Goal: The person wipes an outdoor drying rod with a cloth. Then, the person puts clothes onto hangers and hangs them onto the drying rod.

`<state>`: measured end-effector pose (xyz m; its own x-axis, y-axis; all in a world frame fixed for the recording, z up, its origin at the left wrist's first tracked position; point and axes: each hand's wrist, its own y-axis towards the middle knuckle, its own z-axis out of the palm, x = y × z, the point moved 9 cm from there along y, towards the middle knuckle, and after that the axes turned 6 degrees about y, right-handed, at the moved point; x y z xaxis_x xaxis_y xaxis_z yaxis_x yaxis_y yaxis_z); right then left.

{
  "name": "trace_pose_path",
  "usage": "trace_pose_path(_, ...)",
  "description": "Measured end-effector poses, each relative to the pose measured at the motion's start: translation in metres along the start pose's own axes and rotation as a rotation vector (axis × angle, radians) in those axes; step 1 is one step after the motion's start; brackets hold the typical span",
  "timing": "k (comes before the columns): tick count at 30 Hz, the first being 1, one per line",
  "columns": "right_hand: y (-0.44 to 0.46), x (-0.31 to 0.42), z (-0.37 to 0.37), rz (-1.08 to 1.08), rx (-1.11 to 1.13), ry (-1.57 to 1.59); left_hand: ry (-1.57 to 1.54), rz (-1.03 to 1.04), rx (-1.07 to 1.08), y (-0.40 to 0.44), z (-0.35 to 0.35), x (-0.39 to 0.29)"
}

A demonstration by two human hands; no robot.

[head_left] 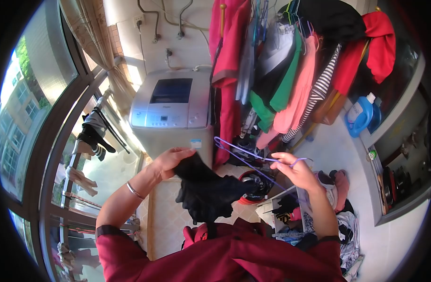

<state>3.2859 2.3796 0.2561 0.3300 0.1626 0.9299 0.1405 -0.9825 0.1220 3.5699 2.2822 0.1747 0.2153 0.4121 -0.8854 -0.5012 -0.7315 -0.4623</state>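
My left hand (174, 162) is closed on the upper edge of a black garment (208, 192), which hangs crumpled in front of my chest. Its exact kind is hidden by the folds. In my right hand (293, 170) is a purple clothes hanger (239, 151), gripped near its hook with the fingers pinched around it. The hanger points left, its far end just above the black garment, and I cannot tell if the two touch.
A washing machine (171, 101) stands ahead. Clothes on hangers, among them a green garment (283, 80), hang ahead right. A blue detergent bottle (360, 115) is at right, above a drawer unit (272, 214) with clothes. Socks (95, 134) hang along the window at left.
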Motion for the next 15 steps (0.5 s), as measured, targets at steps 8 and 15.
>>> trace_pose_path(8,-0.016,0.052,0.008,0.174,0.29,-0.198,-0.175,0.084,0.161,0.009,0.031,-0.004)
trace_pose_path(15,0.04,0.07,0.053,0.006,0.273,-0.325,0.636,0.472,0.235,-0.01,0.093,-0.065)
